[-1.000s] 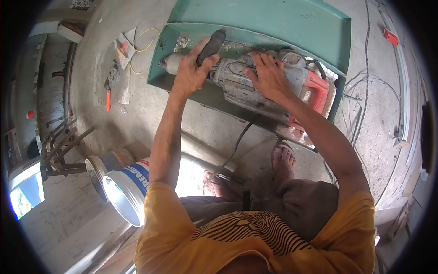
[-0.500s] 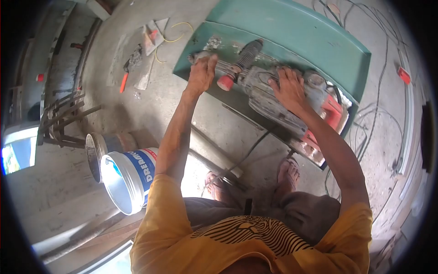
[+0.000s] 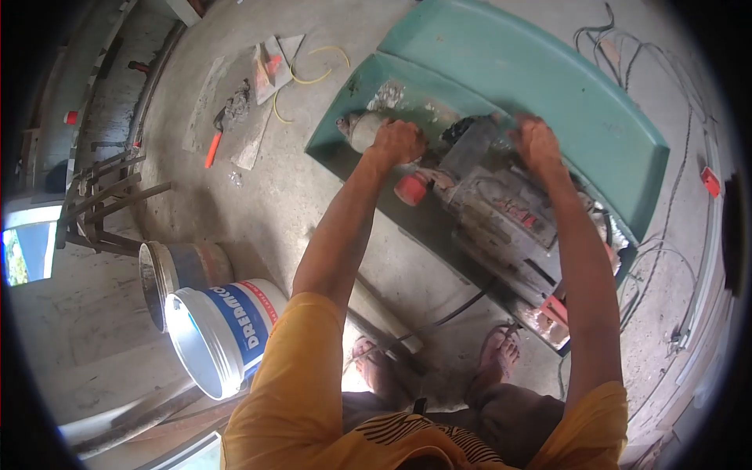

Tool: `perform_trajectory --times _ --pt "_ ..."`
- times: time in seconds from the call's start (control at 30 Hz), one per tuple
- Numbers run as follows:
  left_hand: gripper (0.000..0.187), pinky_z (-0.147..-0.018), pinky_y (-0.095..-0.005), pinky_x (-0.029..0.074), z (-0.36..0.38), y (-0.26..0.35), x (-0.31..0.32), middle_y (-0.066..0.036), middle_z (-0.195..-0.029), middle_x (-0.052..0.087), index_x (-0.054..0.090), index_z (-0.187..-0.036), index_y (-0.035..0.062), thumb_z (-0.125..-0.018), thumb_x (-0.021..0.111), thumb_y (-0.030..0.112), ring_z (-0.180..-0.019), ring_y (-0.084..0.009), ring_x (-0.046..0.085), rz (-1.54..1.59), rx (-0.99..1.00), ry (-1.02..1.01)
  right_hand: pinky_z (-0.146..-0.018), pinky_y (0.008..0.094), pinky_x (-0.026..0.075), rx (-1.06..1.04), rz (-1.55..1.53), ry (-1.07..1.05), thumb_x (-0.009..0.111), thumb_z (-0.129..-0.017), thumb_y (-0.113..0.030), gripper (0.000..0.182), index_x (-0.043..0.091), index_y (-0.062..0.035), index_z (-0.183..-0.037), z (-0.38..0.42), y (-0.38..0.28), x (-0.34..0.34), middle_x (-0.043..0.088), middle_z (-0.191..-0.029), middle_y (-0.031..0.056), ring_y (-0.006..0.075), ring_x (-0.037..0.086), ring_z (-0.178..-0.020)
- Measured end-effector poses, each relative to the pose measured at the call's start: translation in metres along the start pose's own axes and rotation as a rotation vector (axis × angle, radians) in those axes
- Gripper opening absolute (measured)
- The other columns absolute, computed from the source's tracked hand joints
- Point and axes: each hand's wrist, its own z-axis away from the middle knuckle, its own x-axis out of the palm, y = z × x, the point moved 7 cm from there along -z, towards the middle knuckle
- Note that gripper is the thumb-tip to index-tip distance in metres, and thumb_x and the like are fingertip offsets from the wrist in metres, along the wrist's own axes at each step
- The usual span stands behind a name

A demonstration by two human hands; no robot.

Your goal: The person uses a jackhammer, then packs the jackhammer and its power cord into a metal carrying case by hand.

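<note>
well, tool (image 3: pixel 501 207) in case (image 3: pixel 427 90), left hand (image 3: pixel 398 142) around barrel (image 3: pixel 363 131), grip of right hand (image 3: pixel 538 146) unclear

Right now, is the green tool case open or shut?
Open: the green tool case has its lid swung back, exposing the demolition hammer inside, with the left hand on its front end.

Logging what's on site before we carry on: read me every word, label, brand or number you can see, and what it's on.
"DREAMCO": blue band of the white bucket; the last letter is uncertain where the wall curves away.
Red band of that bucket: pale lettering, too small to read.
Grey power tool: red marking on its casing, too blurred to read.
No other text is legible.
</note>
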Motion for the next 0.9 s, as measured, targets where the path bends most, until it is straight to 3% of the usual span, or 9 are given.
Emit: perform_trajectory --times 0.13,0.2,0.23,0.53,0.6,0.67,0.73,0.8,0.9 --pt "0.044 -0.100 -0.0488 0.038 0.009 0.010 -0.001 -0.021 -0.106 0.067 0.069 -0.108 0.0101 -0.097 0.036 0.036 -0.103 -0.0388 0.062 -0.021 0.078 -0.146 -0.085 0.0482 0.052 0.081 0.028 -0.137 0.059 -0.091 -0.024 0.037 0.051 -0.0094 -0.124 -0.007 -0.017 -0.012 0.061 -0.115 0.0160 0.0368 0.061 -0.104" --pt "0.041 -0.094 -0.0524 0.039 0.001 0.006 0.003 -0.012 -0.099 0.070 0.069 -0.097 0.0088 -0.095 0.039 0.037 -0.100 -0.0322 0.066 -0.053 0.050 0.033 -0.086 0.0482 0.052 0.139 0.084 -0.197 0.057 -0.092 -0.025 0.035 0.051 -0.0123 -0.124 -0.009 -0.019 -0.014 0.061 -0.115 0.0152 0.0370 0.061 -0.105" --pt "0.037 -0.096 -0.0512 0.040 -0.003 0.006 0.013 -0.019 -0.103 0.067 0.064 -0.116 0.0191 -0.098 0.035 0.031 -0.106 -0.0349 0.061 -0.135 0.050 -0.108 -0.087 0.0478 0.052 0.162 0.108 -0.232 0.057 -0.093 -0.026 0.033 0.052 -0.0141 -0.124 -0.009 -0.019 -0.013 0.061 -0.115 0.0146 0.0367 0.061 -0.106" --pt "0.034 -0.092 -0.0529 0.042 0.075 -0.006 0.011 -0.018 -0.104 0.066 0.065 -0.111 0.0143 -0.099 0.035 0.025 -0.100 -0.0381 0.060 0.100 0.170 0.056 -0.090 0.0453 0.052 0.203 0.136 -0.253 0.053 -0.096 -0.031 0.029 0.054 -0.0186 -0.123 -0.004 -0.021 -0.009 0.059 -0.119 0.0122 0.0344 0.058 -0.112" --pt "0.033 -0.095 -0.0515 0.042 0.096 -0.002 -0.002 -0.021 -0.108 0.065 0.065 -0.112 0.0099 -0.099 0.039 0.025 -0.100 -0.0401 0.060 0.128 0.206 0.121 -0.090 0.0451 0.052 0.174 0.145 -0.250 0.052 -0.096 -0.032 0.029 0.054 -0.0190 -0.123 -0.001 -0.028 -0.007 0.059 -0.119 0.0122 0.0343 0.058 -0.111" --pt "0.039 -0.090 -0.0520 0.043 0.119 0.002 -0.043 -0.025 -0.094 0.064 0.064 -0.105 -0.0003 -0.100 0.044 0.032 -0.094 -0.0417 0.059 0.589 0.147 0.342 -0.089 0.0455 0.052 0.145 0.133 -0.210 0.053 -0.096 -0.032 0.030 0.054 -0.0180 -0.122 0.000 -0.027 -0.009 0.061 -0.116 0.0133 0.0346 0.060 -0.108" --pt "0.042 -0.090 -0.0525 0.043 0.146 0.032 -0.088 -0.024 -0.102 0.062 0.062 -0.110 -0.0042 -0.100 0.046 0.034 -0.095 -0.0409 0.059 0.587 0.106 0.462 -0.088 0.0455 0.052 0.121 0.124 -0.189 0.053 -0.095 -0.033 0.031 0.055 -0.0159 -0.122 -0.003 -0.025 -0.008 0.061 -0.115 0.0142 0.0348 0.061 -0.106" --pt "0.040 -0.094 -0.0429 0.044 0.169 0.075 -0.136 -0.025 -0.108 0.063 0.060 -0.117 -0.0056 -0.101 0.043 0.027 -0.111 -0.0386 0.056 0.439 0.220 0.664 -0.088 0.0455 0.052 0.106 0.113 -0.175 0.054 -0.095 -0.033 0.033 0.055 -0.0137 -0.121 -0.001 -0.017 -0.004 0.062 -0.114 0.0150 0.0350 0.061 -0.105" --pt "0.040 -0.091 -0.0410 0.045 0.163 0.127 -0.152 -0.023 -0.107 0.063 0.062 -0.114 -0.0043 -0.101 0.044 0.029 -0.109 -0.0388 0.056 0.425 0.381 0.659 -0.089 0.0462 0.051 -0.018 0.026 -0.083 0.055 -0.093 -0.032 0.034 0.056 -0.0075 -0.117 0.004 -0.012 -0.009 0.064 -0.111 0.0172 0.0366 0.062 -0.102"
